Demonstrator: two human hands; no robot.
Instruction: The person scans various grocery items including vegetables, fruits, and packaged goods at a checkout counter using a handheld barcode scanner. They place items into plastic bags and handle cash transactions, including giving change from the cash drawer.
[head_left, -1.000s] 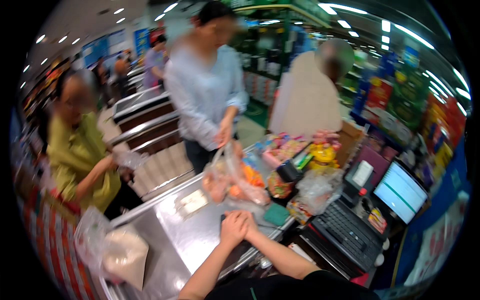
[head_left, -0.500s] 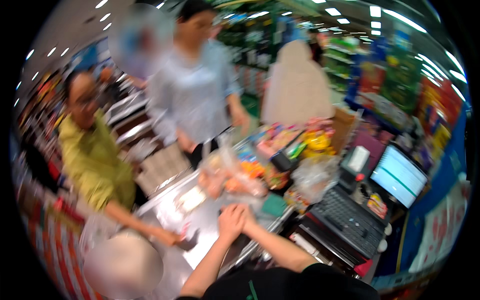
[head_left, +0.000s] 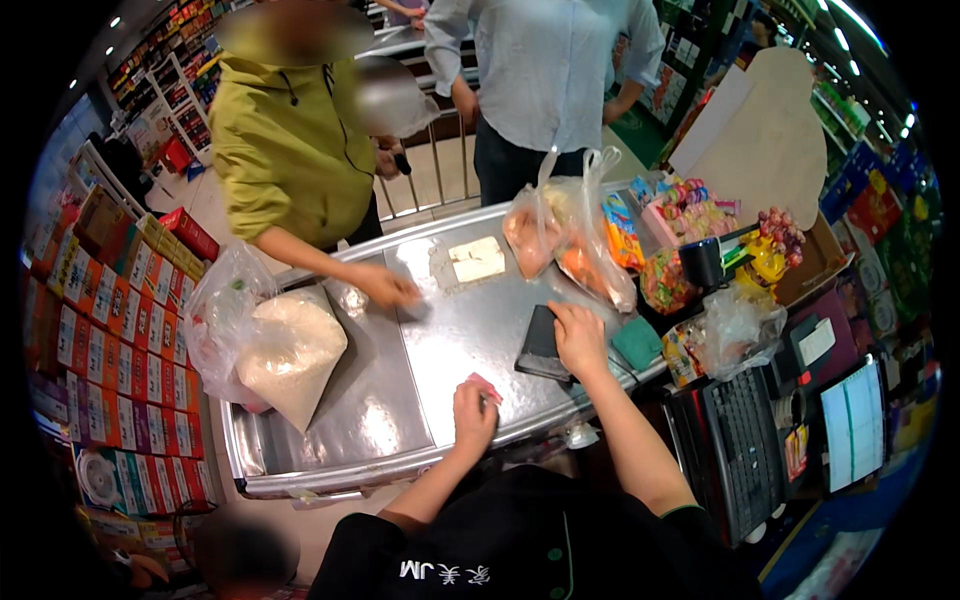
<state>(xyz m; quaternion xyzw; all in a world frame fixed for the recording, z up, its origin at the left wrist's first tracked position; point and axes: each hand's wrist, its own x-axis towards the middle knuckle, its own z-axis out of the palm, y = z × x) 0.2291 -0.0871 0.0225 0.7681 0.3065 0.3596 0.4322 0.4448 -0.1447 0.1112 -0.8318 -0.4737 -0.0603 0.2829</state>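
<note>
My left hand (head_left: 475, 418) is closed at the near edge of a metal checkout counter (head_left: 425, 345), pinching a small folded pink paper (head_left: 486, 387) that looks like a banknote. My right hand (head_left: 582, 342) curls over the right edge of a black rectangular block (head_left: 541, 342) lying on the counter. Across from me, a blurred hand of a person in a yellow-green jacket (head_left: 388, 286) hovers above the metal, left of my hands. Tied clear bags of orange-pink produce (head_left: 570, 245) stand beyond the block. A flat white package (head_left: 477, 259) lies to their left.
A clear bag of pale grain (head_left: 290, 350) sits on the counter's left part. To the right are a green cloth (head_left: 637, 343), candy displays (head_left: 690, 205), a keyboard (head_left: 742, 440) and a lit screen (head_left: 853, 425). A person in a light blue shirt (head_left: 540, 80) stands opposite.
My view has tilted down. My hands were together and are now apart, the left with the pink paper, the right on the black block. The other person's hand held something pinkish before.
</note>
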